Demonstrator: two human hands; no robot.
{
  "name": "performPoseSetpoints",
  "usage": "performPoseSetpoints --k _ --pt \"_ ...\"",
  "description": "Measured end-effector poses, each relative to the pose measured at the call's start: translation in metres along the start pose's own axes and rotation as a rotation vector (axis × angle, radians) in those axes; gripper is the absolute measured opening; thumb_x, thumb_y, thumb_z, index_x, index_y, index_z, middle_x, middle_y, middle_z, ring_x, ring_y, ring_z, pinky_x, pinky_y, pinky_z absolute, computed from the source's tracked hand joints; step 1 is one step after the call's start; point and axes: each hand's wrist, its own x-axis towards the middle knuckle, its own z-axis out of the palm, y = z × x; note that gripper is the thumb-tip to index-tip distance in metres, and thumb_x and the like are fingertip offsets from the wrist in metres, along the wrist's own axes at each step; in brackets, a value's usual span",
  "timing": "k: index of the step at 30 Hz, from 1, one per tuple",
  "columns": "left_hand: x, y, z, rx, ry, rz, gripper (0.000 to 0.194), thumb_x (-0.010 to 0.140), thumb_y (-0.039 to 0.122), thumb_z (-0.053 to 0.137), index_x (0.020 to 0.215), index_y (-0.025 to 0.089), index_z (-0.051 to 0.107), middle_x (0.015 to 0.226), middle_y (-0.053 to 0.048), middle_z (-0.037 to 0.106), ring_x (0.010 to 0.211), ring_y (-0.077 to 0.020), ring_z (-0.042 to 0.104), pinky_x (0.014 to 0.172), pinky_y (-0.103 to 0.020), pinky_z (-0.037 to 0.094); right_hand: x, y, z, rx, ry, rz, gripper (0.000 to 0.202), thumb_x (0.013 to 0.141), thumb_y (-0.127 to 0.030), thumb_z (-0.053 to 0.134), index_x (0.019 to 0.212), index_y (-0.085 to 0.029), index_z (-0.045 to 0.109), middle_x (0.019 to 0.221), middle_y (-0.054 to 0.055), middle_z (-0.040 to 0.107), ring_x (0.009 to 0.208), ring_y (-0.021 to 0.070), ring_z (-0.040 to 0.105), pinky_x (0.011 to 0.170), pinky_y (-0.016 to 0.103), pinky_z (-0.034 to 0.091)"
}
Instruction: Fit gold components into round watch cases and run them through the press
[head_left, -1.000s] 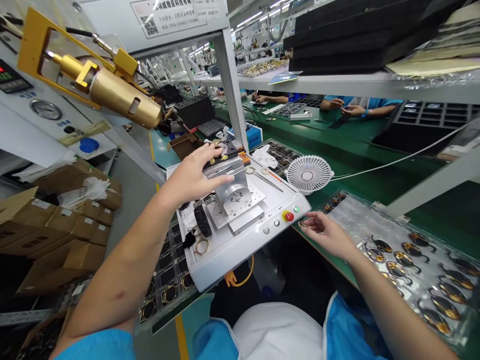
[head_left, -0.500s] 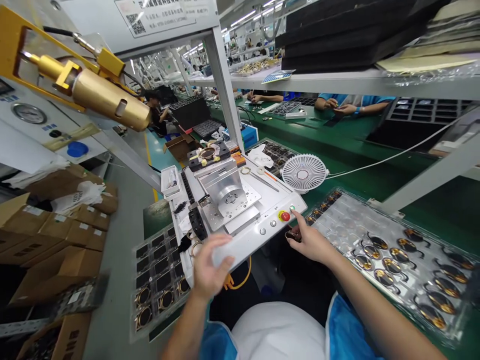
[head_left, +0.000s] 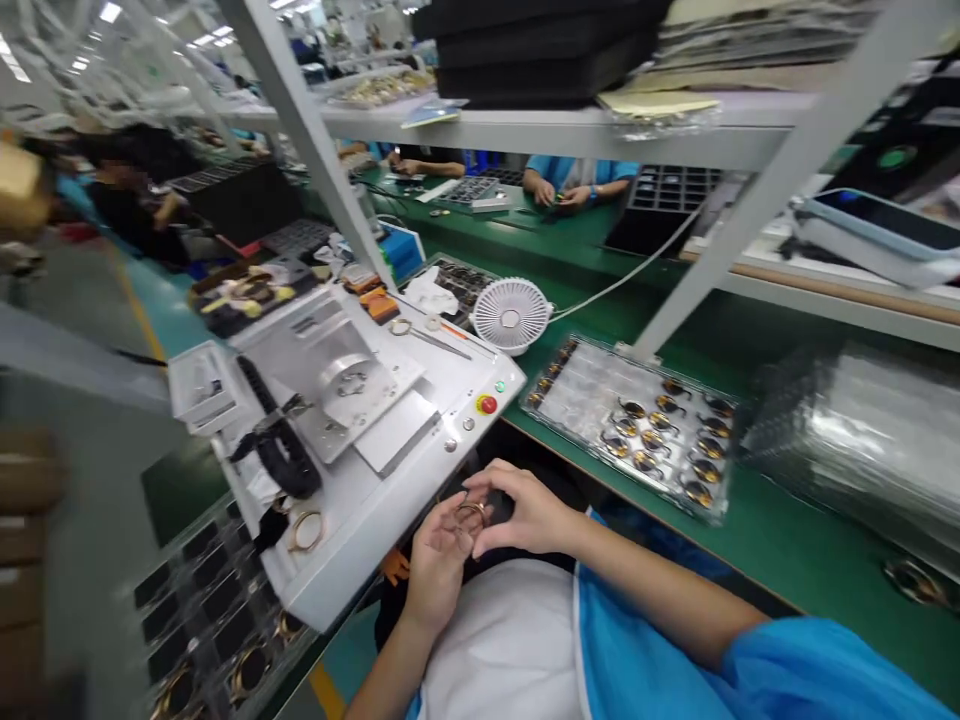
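Observation:
In front of my body, a small round gold-rimmed part (head_left: 471, 510), which looks like a watch case, is held between both hands. My left hand (head_left: 437, 560) supports it from the left with curled fingers. From the right, my right hand (head_left: 525, 512) grips its edge between thumb and fingers; part of it is hidden by them. Just beyond is the white machine base (head_left: 390, 500), with a metal fixture (head_left: 349, 380) and a red stop button (head_left: 487, 404). Another gold ring (head_left: 306, 531) lies on the base's near left corner.
A clear tray of round parts with dark tails (head_left: 637, 430) lies on the green bench to the right. Another tray (head_left: 217, 610) is at lower left. A white fan (head_left: 512, 316) stands behind the machine, and a slanted grey post (head_left: 720, 240) rises at right. Co-workers sit opposite.
My right hand has left the machine's button panel and my left hand its front edge. They have come together around the gold-rimmed part. The view has swung to the right.

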Motion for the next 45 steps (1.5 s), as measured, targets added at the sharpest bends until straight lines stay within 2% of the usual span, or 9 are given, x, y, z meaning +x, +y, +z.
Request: performPoseSetpoints --k 5,9,13,18,23,31,34,40,45 --pt "0.014 0.002 0.01 -0.038 0.032 -0.088 0.054 0.064 0.036 0.098 0.113 0.025 0.079 0.114 -0.011 0.079 0.101 -0.0257 0.078 0.096 -0.04 0.061 0.004 0.001 -0.034 -0.252 -0.053 -0.001 0.069 0.072 -0.054 0.092 0.126 -0.019 0.068 0.112 0.012 0.073 0.105 0.0257 0.068 0.093 0.037 0.056" --pt "0.011 0.001 0.0 0.026 0.082 -0.114 0.051 0.064 0.032 0.098 0.112 0.027 0.08 0.12 -0.009 0.078 0.1 -0.0228 0.078 0.095 -0.037 0.061 -0.003 0.004 -0.123 -0.851 0.049 0.557 0.034 0.094 -0.033 0.073 0.124 -0.018 0.07 0.122 0.016 0.071 0.113 0.028 0.067 0.099 0.038 0.052" --pt "0.004 -0.003 -0.011 0.108 0.106 -0.11 0.05 0.068 0.033 0.096 0.114 0.024 0.078 0.119 -0.01 0.078 0.103 -0.0254 0.078 0.096 -0.04 0.062 -0.02 0.021 -0.192 -1.026 0.222 0.869 0.025 0.091 -0.011 0.062 0.113 -0.006 0.071 0.11 0.027 0.071 0.107 0.0368 0.069 0.089 0.043 0.052" --pt "0.0 -0.004 -0.014 0.165 0.092 -0.101 0.05 0.069 0.032 0.094 0.115 0.019 0.076 0.118 -0.013 0.079 0.114 -0.0293 0.075 0.103 -0.046 0.059 -0.031 0.034 -0.211 -0.948 0.347 0.9 0.009 0.08 -0.008 0.068 0.088 -0.012 0.071 0.091 0.024 0.073 0.103 0.039 0.07 0.087 0.043 0.051" --pt "-0.001 0.008 -0.007 0.176 0.044 -0.105 0.05 0.071 0.028 0.093 0.116 0.018 0.074 0.118 -0.013 0.078 0.113 -0.0267 0.074 0.103 -0.041 0.058 -0.022 0.023 -0.183 -0.641 0.447 0.789 0.008 0.088 -0.025 0.064 0.091 -0.018 0.064 0.082 0.013 0.075 0.085 0.0294 0.075 0.079 0.039 0.058" --pt "-0.003 0.037 0.02 0.121 -0.299 0.009 0.092 0.053 0.027 0.103 0.137 0.026 0.067 0.159 -0.02 0.046 0.101 -0.0274 0.073 0.074 -0.032 0.061 0.006 -0.012 -0.027 0.811 0.154 0.535 0.044 0.07 -0.044 0.093 0.079 -0.019 0.058 0.073 0.002 0.072 0.065 0.0156 0.072 0.066 0.028 0.062" --pt "-0.008 0.046 0.015 0.144 -0.254 0.006 0.096 0.053 0.031 0.103 0.14 0.024 0.065 0.149 -0.021 0.056 0.101 -0.0284 0.073 0.073 -0.032 0.061 0.015 -0.018 -0.003 0.738 0.121 0.471 0.037 0.074 -0.04 0.091 0.08 -0.018 0.061 0.077 0.001 0.069 0.066 0.0129 0.068 0.065 0.026 0.06" --pt "-0.018 0.059 -0.004 0.162 -0.283 -0.108 0.101 0.054 0.031 0.103 0.144 0.019 0.06 0.105 -0.016 0.078 0.093 -0.0256 0.075 0.08 -0.034 0.058 0.028 -0.021 -0.008 0.132 -0.045 0.059 0.034 0.088 -0.023 0.07 0.123 -0.023 0.072 0.105 0.007 0.068 0.083 0.0169 0.067 0.069 0.03 0.059" --pt "-0.024 0.058 -0.011 0.055 -0.204 -0.103 0.104 0.048 0.047 0.103 0.142 0.026 0.064 0.143 -0.019 0.063 0.093 -0.0251 0.075 0.072 -0.029 0.057 0.025 -0.023 -0.001 0.121 -0.061 0.024 0.022 0.1 -0.03 0.057 0.101 -0.024 0.078 0.104 0.008 0.07 0.073 0.0163 0.069 0.064 0.031 0.061"
